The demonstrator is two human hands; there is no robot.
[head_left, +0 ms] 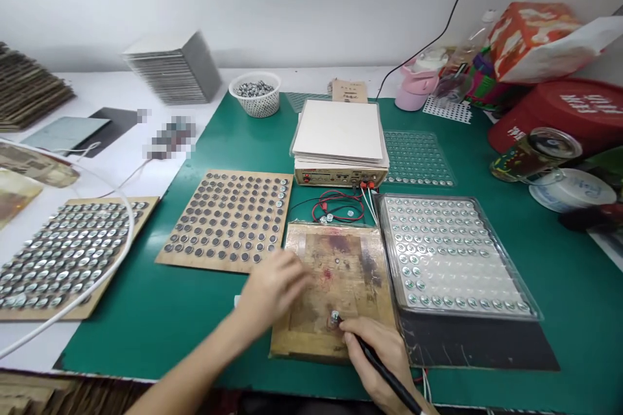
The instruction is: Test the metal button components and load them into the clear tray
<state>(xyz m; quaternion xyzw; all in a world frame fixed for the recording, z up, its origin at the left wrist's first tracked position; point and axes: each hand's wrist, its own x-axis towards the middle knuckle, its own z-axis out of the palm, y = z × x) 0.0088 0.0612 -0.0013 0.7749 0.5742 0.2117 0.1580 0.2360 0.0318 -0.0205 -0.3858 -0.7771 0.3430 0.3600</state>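
Note:
My right hand grips a black pen-shaped tool, probably a soldering iron, with its tip at a small round metal part. That part sits on a scorched, stained wooden board. My left hand hovers over or rests on the board's left side, its fingers curled together. Nothing shows in it, though a small item could be hidden. To its left lies a wooden board of dark-topped metal discs. A clear plastic tray of small round parts stands to the right.
A green mat covers the bench. Behind the board, red and black wires run from a bench instrument stacked with white sheets. Further left lies a wooden board of metal discs, and a white basket of metal parts stands at the back.

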